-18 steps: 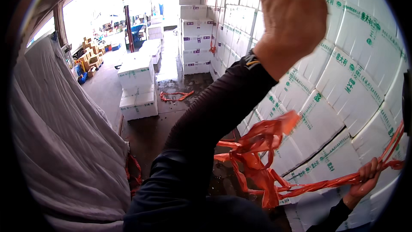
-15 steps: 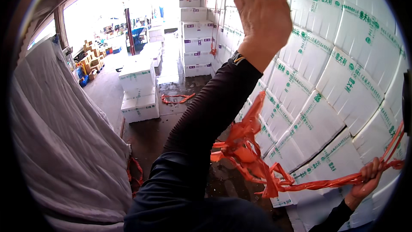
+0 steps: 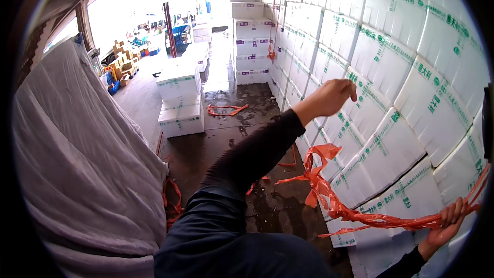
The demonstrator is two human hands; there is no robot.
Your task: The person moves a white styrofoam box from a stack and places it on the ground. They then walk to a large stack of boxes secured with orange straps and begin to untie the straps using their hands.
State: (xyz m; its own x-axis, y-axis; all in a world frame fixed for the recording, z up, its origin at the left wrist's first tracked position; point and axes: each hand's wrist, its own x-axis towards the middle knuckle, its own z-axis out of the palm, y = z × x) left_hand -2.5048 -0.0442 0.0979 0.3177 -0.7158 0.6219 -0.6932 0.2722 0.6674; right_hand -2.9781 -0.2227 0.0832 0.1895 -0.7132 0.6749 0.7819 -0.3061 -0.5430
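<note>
My right hand grips a twisted bundle of orange plastic rope low at the right, against a wall of white foam boxes. From this hand the rope stretches leftward, ending in loose, ragged strips. Two taut strands run up from the hand to the right edge. My left hand is raised in front of the stack, above the loose rope end and apart from it. Its fingers are curled inward, partly hidden by the back of the hand, with nothing visible in them.
A grey sheet drapes a tall load on the left. Two white boxes stand stacked on the wet dark floor, near an orange rope loop. More orange rope lies beside the sheet. Brown cartons are piled far off.
My left hand has dropped from high up, and its spread fingers have curled. The loose rope end has swung down and to the right. My right hand keeps its grip.
</note>
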